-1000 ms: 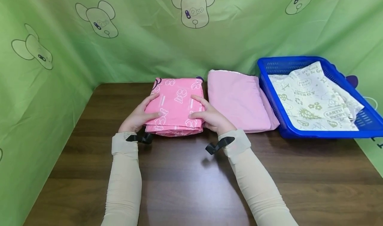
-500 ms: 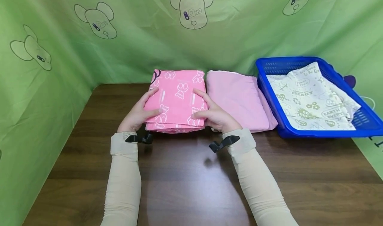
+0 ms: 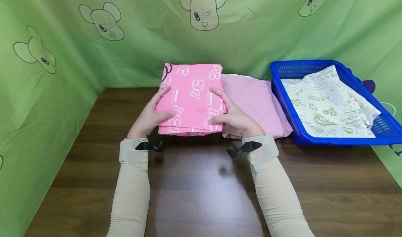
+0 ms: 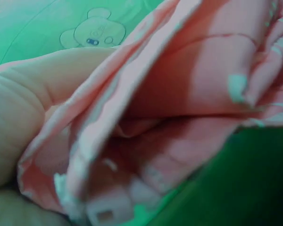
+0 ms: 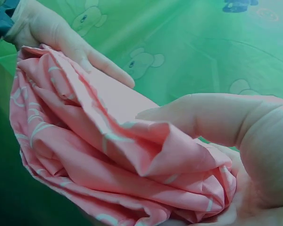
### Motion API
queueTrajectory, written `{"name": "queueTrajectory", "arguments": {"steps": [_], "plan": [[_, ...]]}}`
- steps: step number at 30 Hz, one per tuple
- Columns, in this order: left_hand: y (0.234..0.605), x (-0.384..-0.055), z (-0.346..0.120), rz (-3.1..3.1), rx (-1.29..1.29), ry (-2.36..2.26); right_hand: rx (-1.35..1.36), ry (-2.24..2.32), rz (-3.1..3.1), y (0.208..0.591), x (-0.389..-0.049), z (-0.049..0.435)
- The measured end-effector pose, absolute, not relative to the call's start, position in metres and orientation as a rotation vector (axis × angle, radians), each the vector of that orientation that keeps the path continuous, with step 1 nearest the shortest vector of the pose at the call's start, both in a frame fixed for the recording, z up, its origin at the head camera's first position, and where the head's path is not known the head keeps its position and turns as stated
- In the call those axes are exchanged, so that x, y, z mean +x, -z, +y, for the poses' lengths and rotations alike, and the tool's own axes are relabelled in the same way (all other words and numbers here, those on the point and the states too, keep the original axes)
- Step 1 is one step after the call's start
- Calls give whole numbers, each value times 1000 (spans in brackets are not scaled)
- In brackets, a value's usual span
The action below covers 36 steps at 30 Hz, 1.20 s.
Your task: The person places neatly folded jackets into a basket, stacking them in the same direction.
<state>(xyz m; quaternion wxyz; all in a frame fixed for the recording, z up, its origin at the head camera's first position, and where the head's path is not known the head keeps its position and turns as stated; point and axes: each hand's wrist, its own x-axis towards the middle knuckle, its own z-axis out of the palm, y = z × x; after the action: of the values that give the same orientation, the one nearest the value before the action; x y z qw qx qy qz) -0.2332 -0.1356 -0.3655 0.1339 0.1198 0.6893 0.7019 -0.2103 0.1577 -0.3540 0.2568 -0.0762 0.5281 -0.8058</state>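
Both hands hold a folded pink cloth (image 3: pixel 194 99) printed with white bear figures, one hand at each side. In the head view my left hand (image 3: pixel 148 117) grips its left edge, thumb on top. The right hand (image 3: pixel 238 119) grips the opposite edge the same way, its other fingers partly hidden beneath. Loose inner layers of the cloth (image 5: pixel 104 155) show along the near side in the right wrist view. Up close in the left wrist view, the folds of the cloth (image 4: pixel 188 84) gape beside the thumb. The bundle is raised over the table and overlaps a paler pink folded cloth (image 3: pixel 251 104).
Right of the paler cloth stands a blue plastic basket (image 3: pixel 314 139) holding white printed cloth (image 3: pixel 329 106). Green curtain (image 3: pixel 150 31) hangs behind and at the sides of the brown wooden table (image 3: pixel 194 188).
The pink printed bundle has risen and shifted to the right with both hands, now covering the left edge of the paler cloth. Basket and paler cloth stay put.
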Motion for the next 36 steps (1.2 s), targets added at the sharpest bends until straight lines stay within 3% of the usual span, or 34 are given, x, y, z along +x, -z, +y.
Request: {"name": "queueTrajectory", "arguments": {"steps": [19,36], "plan": [[363,-227,-106,1903,605,-2078,-285,2147,1758,333,-207,201],[360,-218,-79,1807,656,-2130,-369,2222,1736,324,-200,233]]}}
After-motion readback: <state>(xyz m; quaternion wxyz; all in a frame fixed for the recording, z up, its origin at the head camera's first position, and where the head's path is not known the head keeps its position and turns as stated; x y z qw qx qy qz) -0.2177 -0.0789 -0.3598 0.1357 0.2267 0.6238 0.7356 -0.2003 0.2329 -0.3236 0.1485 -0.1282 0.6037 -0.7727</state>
